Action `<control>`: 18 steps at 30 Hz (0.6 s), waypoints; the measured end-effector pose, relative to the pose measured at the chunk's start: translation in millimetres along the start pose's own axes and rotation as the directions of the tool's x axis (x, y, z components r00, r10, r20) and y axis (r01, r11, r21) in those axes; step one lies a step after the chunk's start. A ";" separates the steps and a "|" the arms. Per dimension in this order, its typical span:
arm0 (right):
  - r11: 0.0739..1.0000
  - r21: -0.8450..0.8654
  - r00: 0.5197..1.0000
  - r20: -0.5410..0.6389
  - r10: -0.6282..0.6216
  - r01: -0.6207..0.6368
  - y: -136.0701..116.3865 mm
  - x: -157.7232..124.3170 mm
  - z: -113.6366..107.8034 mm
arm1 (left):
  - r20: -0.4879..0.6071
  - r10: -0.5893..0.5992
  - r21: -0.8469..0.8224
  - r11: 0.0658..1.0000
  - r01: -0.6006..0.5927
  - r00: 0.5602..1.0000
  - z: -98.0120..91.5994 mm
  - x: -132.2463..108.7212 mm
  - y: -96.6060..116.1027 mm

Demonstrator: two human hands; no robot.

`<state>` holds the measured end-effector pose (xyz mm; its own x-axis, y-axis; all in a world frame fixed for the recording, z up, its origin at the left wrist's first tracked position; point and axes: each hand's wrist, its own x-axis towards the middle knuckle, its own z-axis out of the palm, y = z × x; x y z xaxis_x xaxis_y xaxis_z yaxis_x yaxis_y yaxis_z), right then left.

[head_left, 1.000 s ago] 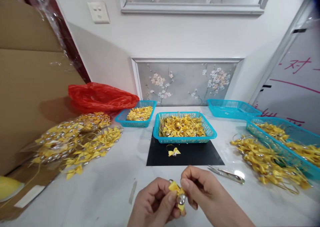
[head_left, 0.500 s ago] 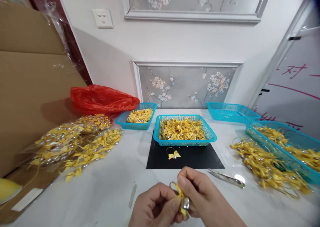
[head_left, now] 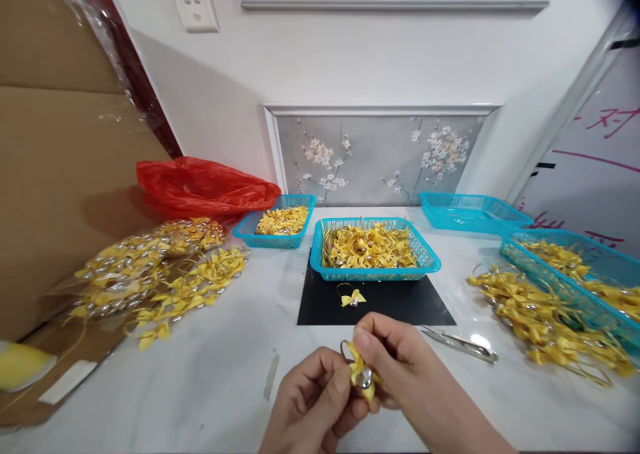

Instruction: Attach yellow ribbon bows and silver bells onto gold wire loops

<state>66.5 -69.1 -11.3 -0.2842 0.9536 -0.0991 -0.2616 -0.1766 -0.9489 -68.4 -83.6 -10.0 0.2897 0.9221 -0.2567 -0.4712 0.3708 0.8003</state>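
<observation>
A yellow ribbon bow [head_left: 358, 363] with a silvery bead and a thin cord loop is held between both hands near the table's front edge. My left hand [head_left: 316, 395] pinches it from the left, thumb against the ribbon. From the right, my right hand [head_left: 400, 364] grips the upper ribbon between thumb and forefinger; its other fingers are partly hidden behind the bow. Just beyond the hands, a single finished-looking bow [head_left: 353, 299] lies on a black mat [head_left: 380, 311], its loop pointing away.
A blue basket [head_left: 376, 275] heaped with bows stands on the mat. Thread snips [head_left: 463, 345] lie to the right, near a bunch of bows [head_left: 545, 321] and another blue basket [head_left: 575, 281]. On the left are bagged bows [head_left: 125, 267], a red plastic bag [head_left: 205, 187] and a cardboard box [head_left: 65, 127].
The held bow has turned so its bead faces more toward me, and the left thumb has slid back slightly. The camera view has tipped down, with the table things appearing higher.
</observation>
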 end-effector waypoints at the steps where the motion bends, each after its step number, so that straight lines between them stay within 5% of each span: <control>1: 0.998 -0.055 1.000 -0.009 -0.014 0.014 -2.1 0.1 -0.9 | 0.007 0.018 0.006 1.000 -0.018 1.000 0.6 -0.2 0.4; 6: 0.951 -0.300 0.996 -0.015 -0.084 0.076 -8.1 2.9 -4.8 | 0.008 0.091 0.120 0.989 -0.091 0.996 3.1 1.2 0.3; 12: 0.981 -0.180 0.997 -0.003 -0.077 0.075 -5.3 -0.2 -11.1 | 0.001 0.102 0.229 0.968 -0.100 0.995 7.5 6.3 0.2; 18: 0.970 -0.237 0.997 -0.034 -0.067 0.057 4.4 -16.1 -23.8 | -0.055 0.153 0.206 0.969 -0.138 0.987 8.6 5.4 0.1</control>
<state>91.9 -79.4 -21.0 -0.2346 0.9710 -0.0451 -0.0515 -0.0587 -0.9969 -59.7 -79.5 -6.6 0.1678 0.9726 -0.1611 -0.3249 0.2088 0.9224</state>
